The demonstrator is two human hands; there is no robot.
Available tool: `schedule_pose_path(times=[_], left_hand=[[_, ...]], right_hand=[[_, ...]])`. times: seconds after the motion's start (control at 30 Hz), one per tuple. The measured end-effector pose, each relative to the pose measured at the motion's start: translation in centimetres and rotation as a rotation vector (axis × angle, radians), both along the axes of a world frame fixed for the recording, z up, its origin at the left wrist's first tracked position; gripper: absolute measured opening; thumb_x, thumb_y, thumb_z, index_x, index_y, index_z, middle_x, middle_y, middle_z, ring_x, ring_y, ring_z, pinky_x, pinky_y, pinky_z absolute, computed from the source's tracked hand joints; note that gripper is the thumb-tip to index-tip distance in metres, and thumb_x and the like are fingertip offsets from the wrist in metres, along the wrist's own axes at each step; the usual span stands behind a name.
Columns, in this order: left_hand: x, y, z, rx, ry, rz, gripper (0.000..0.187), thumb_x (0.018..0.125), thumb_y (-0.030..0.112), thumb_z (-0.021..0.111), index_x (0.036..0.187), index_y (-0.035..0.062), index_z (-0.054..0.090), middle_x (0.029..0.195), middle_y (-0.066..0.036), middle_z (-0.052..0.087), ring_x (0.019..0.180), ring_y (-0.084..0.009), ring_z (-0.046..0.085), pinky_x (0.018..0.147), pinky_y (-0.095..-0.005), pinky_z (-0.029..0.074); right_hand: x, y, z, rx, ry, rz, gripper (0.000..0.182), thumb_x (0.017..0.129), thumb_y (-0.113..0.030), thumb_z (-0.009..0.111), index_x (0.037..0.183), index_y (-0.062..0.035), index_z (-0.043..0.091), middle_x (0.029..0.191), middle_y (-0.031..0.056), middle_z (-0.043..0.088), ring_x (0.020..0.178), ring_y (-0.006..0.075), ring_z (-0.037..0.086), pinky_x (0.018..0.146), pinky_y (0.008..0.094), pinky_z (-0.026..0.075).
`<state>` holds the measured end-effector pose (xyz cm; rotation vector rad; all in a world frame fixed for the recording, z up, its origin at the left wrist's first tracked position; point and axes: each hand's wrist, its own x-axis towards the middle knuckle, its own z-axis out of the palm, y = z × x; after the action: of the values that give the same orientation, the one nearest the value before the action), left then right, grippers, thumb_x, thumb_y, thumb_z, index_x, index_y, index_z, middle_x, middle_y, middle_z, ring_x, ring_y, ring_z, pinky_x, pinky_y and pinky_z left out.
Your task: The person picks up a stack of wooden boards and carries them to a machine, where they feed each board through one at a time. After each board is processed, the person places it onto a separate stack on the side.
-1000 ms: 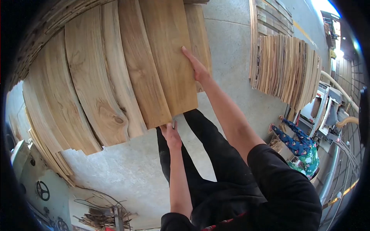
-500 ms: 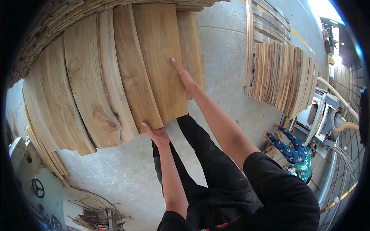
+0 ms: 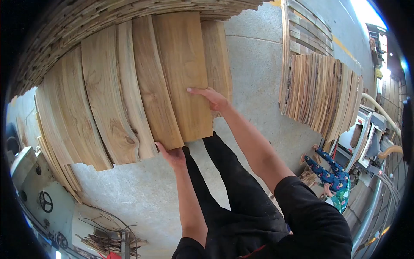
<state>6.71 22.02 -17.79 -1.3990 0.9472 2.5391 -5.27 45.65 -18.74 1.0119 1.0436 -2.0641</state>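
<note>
Left hand (image 3: 173, 158) partly hidden under boards (image 3: 161, 103), right hand (image 3: 214, 100) partly hidden, red item (image 3: 113, 255) cropped

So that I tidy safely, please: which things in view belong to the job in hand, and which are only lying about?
In the job:
wide board, in the right hand
narrower board, in the left hand
neighbouring boards, probably

Apparently just lying about:
stacked boards, right side
scrap wood, lower left
</note>
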Motion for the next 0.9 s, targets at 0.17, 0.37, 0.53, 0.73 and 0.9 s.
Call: schedule_pose_path(times=[0.17, 0.37, 0.53, 0.73, 0.9], left_hand=[[0.6, -2.9, -2.1, -0.015, -0.058, -0.075, 0.067, 0.097, 0.049, 0.069, 0.148, 0.0113, 0.048, 0.144, -0.007, 0.056, 0.131, -0.0259, 0.054, 0.108, -0.0442, 0.047], [0.5, -3.3, -3.1, 0.046, -0.033, -0.126, 0.072, 0.091, 0.051, 0.073, 0.147, 0.0125, 0.050, 0.146, -0.008, 0.056, 0.134, -0.0274, 0.053, 0.108, -0.0475, 0.047], [0.2, -2.8, -3.6, -0.043, -0.065, -0.149, 0.085, 0.087, 0.059, 0.072, 0.153, 0.0149, 0.042, 0.153, -0.009, 0.047, 0.139, -0.0325, 0.046, 0.112, -0.0580, 0.040], [0.5, -2.4, -2.5, -0.020, -0.069, -0.168, 0.085, 0.087, 0.059, 0.074, 0.152, 0.0131, 0.043, 0.149, -0.010, 0.049, 0.135, -0.0294, 0.050, 0.105, -0.0501, 0.049], [2.4, -4.6, -2.9, -0.017, -0.089, -0.245, 0.083, 0.088, 0.055, 0.075, 0.151, 0.0116, 0.043, 0.148, -0.007, 0.052, 0.134, -0.0260, 0.051, 0.108, -0.0463, 0.046]], right_hand=[[0.7, -0.2, -2.6, -0.073, 0.048, 0.013, 0.062, 0.085, -0.034, 0.085, 0.134, -0.0018, 0.063, 0.127, 0.0089, 0.070, 0.116, 0.0209, 0.067, 0.099, 0.0389, 0.055], [2.9, -1.7, -3.8, -0.044, 0.112, -0.071, 0.061, 0.082, -0.032, 0.087, 0.131, -0.0020, 0.066, 0.127, 0.0079, 0.070, 0.116, 0.0215, 0.066, 0.101, 0.0379, 0.052], [2.3, -1.6, -2.2, -0.006, 0.083, -0.169, 0.066, 0.075, -0.027, 0.093, 0.129, -0.0008, 0.066, 0.123, 0.0095, 0.071, 0.113, 0.0228, 0.067, 0.099, 0.0380, 0.052], [3.6, -1.8, -3.3, 0.078, 0.083, -0.167, 0.063, 0.079, -0.026, 0.091, 0.130, -0.0005, 0.066, 0.125, 0.0089, 0.071, 0.114, 0.0223, 0.068, 0.098, 0.0382, 0.054], [5.9, -2.7, -3.0, 0.006, 0.041, -0.225, 0.071, 0.074, -0.024, 0.093, 0.134, -0.0002, 0.062, 0.124, 0.0088, 0.071, 0.117, 0.0225, 0.065, 0.101, 0.0397, 0.052]])
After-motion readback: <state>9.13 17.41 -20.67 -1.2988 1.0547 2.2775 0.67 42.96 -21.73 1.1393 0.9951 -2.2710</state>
